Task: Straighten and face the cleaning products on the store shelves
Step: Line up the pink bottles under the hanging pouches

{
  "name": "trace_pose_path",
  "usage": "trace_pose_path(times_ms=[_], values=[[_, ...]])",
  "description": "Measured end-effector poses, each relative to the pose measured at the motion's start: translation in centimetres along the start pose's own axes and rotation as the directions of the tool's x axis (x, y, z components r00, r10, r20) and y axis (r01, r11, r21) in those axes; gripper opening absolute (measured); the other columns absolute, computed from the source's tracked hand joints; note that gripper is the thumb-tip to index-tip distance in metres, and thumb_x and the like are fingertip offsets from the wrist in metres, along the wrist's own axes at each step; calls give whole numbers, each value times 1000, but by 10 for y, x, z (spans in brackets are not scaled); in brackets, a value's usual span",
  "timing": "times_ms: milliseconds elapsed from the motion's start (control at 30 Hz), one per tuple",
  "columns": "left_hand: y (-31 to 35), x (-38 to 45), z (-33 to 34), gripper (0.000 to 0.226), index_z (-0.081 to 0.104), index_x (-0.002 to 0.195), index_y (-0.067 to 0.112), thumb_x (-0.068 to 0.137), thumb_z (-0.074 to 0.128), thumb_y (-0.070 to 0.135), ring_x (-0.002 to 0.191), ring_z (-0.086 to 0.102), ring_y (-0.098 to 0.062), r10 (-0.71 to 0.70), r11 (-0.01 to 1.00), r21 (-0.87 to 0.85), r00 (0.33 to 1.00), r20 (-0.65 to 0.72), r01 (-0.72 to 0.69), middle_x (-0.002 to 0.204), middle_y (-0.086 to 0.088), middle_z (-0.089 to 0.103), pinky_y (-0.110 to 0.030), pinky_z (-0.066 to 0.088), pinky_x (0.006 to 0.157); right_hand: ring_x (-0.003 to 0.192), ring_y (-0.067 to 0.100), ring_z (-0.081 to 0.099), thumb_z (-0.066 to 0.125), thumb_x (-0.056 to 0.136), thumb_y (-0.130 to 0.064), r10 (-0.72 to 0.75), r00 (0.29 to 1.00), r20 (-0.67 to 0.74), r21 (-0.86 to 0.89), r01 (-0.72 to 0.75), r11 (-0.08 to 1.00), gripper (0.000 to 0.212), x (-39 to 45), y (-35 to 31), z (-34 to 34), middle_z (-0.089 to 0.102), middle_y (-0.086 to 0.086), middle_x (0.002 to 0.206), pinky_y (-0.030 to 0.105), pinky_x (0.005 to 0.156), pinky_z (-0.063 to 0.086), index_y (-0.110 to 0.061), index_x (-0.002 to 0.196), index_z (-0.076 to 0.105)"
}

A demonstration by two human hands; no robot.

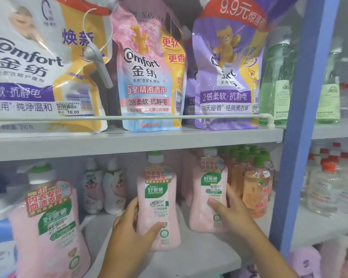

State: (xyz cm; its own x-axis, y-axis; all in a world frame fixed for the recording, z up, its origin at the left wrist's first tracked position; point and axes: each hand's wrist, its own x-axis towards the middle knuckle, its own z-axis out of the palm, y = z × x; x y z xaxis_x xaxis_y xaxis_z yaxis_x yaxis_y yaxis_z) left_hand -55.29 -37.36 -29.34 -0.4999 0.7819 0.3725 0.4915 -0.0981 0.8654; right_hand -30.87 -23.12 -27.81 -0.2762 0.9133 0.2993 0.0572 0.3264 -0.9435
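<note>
Lower shelf (pixel 169 263): left hand (pixel 133 227) grips the middle pink bottle (pixel 159 197), fingers curled round its lower body; right hand (pixel 229 209) grips the pink bottle to its right (pixel 207 197). Both bottles upright, labels forward.

Shop: price-tagged detergent bottles (pixel 158 199) on shelves (pixel 129 144)

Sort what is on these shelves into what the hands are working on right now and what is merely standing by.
In hand:
- middle pink bottle, gripped by the left hand
- right pink bottle, gripped by the right hand

Standing by:
- pink Comfort pouch
- purple pouch
- orange pump bottles
- green bottles
</note>
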Motion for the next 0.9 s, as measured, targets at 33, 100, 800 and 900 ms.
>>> trace_pose_path(times_ms=[33, 100, 800, 900], values=[[0, 1, 0, 71, 51, 116, 64, 69, 92, 29, 99, 65, 8, 3, 1000, -11, 1000, 20, -3, 106, 33, 69, -33, 58, 86, 108, 14, 74, 69, 98, -10, 5, 1000, -14, 13, -5, 1000, 47, 4, 2, -5, 76, -7, 121, 35, 84, 61, -37, 135, 58], [3, 3, -1, 63, 56, 112, 56, 69, 93, 28, 95, 66, 10, 14, 1000, -18, 999, 44, -13, 104, 36, 69, -33, 59, 84, 113, 22, 72, 65, 100, -9, 4, 999, -33, 23, -4, 1000, 44, 12, 6, -10, 75, -3, 123, 50, 97, 57, -33, 136, 57], [26, 3, 43, 65, 51, 115, 43, 66, 93, 45, 101, 63, -4, 0, 991, 133, 999, 32, -5, 110, 25, 65, -33, 56, 88, 135, -9, 35, 74, 94, -27, -187, 940, -285, -228, 123, 966, 79, 5, 18, 19, 32, -29, 151, 21, 117, 29, -37, 157, 28], [26, 12, 42, 52, 54, 106, 51, 65, 84, 60, 97, 65, -1, 11, 989, 144, 986, 167, -35, 107, 25, 66, -24, 56, 79, 119, -7, 58, 79, 79, -46, -237, 954, -182, -61, 230, 971, 64, -24, 6, 39, 57, -31, 127, 15, 96, 48, -50, 136, 50]])
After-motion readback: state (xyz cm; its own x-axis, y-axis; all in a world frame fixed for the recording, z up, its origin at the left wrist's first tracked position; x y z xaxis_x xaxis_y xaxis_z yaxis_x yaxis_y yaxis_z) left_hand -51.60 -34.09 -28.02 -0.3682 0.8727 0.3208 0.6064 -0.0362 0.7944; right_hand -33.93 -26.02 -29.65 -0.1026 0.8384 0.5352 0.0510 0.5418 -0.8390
